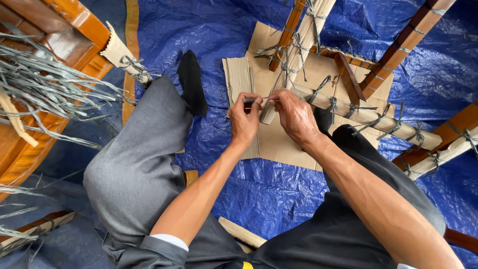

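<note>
- While both hands meet at the middle of the frame, the left hand [244, 119] pinches one end of a grey strap [255, 100], fingers clenched on it.
- Right hand [295, 115] comes in from the other side, fingers closed on the same strap just where it meets the cardboard-wrapped rail [371, 118].
- That rail runs off to the right of the frame, bound at intervals with more grey ties, part of a brown wooden frame [404, 42] lying on flat cardboard [279, 144] over a blue tarp [209, 30].
- Strap looks thin, light and limp, likely slippery plastic; best gripped close to the knot, short ends between thumb and forefinger.
- Rail looks stiff, and its cardboard wrap could crush if squeezed hard.
- Upper left: a loose bundle of spare straps [45, 84] on another wooden piece.
</note>
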